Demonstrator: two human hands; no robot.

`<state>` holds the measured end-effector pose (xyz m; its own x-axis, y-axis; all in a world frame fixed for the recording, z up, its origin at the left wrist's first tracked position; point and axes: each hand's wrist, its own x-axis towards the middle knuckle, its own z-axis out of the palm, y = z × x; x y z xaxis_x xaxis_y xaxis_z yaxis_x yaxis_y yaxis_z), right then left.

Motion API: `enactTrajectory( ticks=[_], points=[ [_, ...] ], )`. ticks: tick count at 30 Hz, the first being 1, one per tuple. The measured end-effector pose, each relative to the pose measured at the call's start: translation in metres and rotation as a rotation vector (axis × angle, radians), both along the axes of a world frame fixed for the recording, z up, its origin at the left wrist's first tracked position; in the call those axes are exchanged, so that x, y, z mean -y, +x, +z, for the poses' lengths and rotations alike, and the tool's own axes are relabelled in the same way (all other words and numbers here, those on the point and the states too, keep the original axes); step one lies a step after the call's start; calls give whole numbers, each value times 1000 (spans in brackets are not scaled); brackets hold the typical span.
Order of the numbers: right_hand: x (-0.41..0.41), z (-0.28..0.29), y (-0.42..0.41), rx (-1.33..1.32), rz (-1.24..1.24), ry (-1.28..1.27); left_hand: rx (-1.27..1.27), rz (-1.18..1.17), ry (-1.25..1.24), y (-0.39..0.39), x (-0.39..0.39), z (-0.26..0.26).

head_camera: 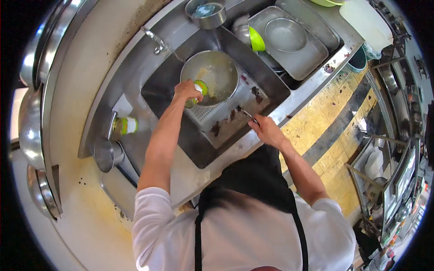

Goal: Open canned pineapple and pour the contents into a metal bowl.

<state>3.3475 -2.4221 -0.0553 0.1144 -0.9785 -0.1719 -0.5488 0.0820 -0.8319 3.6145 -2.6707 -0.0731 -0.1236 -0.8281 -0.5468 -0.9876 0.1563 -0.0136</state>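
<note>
My left hand grips a green-labelled tin can at the near left rim of a large round metal pan in the sink; a second green-and-metal piece shows under my fingers, its kind unclear. Pale yellowish liquid lies in the pan, which rests on a perforated metal tray. To the right, over the sink's near edge, my right hand holds a thin utensil with a dark handle; its far end is hard to make out. Dark reddish scraps lie on the sink bottom.
The tap stands at the sink's back left. On the left counter are another green-labelled can and a metal saucepan. A steel pot sits behind the sink. Metal trays and a round pan fill the right basin.
</note>
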Motion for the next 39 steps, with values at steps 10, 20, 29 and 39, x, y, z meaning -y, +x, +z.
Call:
enactTrajectory(
  ticks=[10, 20, 29, 39],
  points=[
    [-21, -8, -6, 109, -194, 75, 123, -212, 85, 8, 55, -1],
    [-4, -5, -4, 141, -198, 25, 222, -324, 29, -25, 57, 25],
    [-4, -7, 11, 149, -180, 28, 196, -211, 98, -3, 55, 11],
    [-4, -7, -3, 166, -230, 132, 249, -318, 21, -12, 71, 30]
  ],
)
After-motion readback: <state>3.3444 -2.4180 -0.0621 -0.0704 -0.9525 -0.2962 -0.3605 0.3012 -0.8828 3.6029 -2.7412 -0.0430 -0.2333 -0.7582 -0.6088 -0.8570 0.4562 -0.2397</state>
